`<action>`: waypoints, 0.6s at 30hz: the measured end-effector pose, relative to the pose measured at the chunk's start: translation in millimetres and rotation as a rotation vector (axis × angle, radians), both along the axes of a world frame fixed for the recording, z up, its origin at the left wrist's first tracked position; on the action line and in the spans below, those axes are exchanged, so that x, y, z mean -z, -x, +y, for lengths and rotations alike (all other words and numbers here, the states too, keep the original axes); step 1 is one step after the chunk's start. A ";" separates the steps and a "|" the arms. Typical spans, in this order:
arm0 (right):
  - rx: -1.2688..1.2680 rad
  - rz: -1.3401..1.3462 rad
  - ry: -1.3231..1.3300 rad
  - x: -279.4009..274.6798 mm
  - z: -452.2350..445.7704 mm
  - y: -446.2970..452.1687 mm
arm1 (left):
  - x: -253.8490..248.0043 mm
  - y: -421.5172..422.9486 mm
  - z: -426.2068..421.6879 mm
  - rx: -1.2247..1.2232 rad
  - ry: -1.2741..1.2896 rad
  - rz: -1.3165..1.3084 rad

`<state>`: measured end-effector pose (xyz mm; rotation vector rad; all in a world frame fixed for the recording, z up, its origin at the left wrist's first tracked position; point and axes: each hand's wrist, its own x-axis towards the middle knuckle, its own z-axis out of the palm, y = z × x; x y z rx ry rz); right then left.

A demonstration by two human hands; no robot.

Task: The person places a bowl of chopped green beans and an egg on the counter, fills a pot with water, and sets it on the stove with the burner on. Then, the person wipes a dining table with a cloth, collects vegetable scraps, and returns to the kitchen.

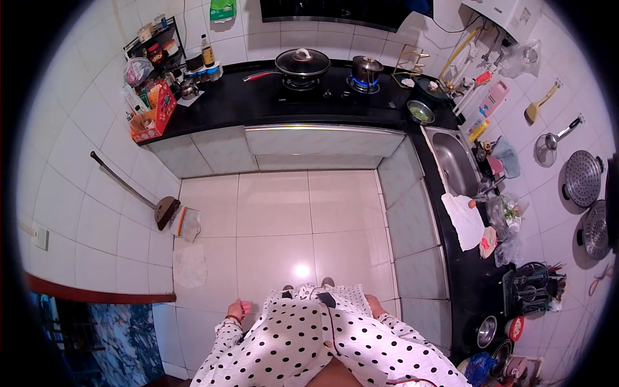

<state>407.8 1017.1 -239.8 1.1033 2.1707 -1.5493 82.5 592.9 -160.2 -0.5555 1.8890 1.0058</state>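
Observation:
My left hand (239, 309) hangs beside the polka-dot clothing at the lower middle, its fingers curled and small in view; whether it holds anything cannot be made out. On the other side, my right hand (373, 306) hangs against the clothing, its fingers mostly hidden. Neither touches the counter. Far ahead on the stove, a lidded pan (303, 64) with a red handle stands on the left burner. A lidded pot (367, 66) sits over a blue flame on the right burner.
A black counter (225, 113) runs along the back and right. The sink (454, 161), a white cloth (465, 219) and a bowl of greens (420, 112) are on the right. A broom (166, 209) leans at the left wall. The tiled floor (274, 213) lies between.

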 end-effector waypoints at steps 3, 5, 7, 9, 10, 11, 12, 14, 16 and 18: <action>0.015 0.027 0.022 14.8 0.5 -4.2 | 2.2 -0.4 -0.6 0.010 -0.002 -0.017; 0.046 0.040 0.049 18.0 -0.4 -4.9 | 3.5 -0.6 -0.6 0.017 -0.003 -0.029; 0.021 0.016 0.032 13.9 0.5 -4.4 | 4.2 -1.3 0.3 0.022 -0.005 -0.032; -0.002 0.009 0.015 4.0 1.1 -2.1 | 3.0 -2.0 0.7 0.015 -0.016 -0.030; -0.013 0.012 0.005 -0.9 1.2 -0.9 | 2.3 -2.2 0.7 0.012 -0.022 -0.028; -0.025 0.016 -0.004 -5.1 1.4 0.1 | 0.7 -2.5 0.8 0.019 -0.023 -0.024; -0.049 -0.001 -0.020 -9.2 2.0 1.4 | -1.0 -2.6 0.6 0.026 -0.024 -0.020; -0.097 -0.036 -0.052 -14.7 3.0 2.9 | -2.1 -2.9 0.5 0.026 -0.022 -0.017; -0.083 -0.030 -0.039 -17.2 1.7 3.1 | -1.4 -2.4 0.1 0.011 -0.016 -0.020; -0.074 -0.027 -0.028 -13.5 0.9 1.7 | -0.5 -2.3 0.5 0.004 -0.008 -0.021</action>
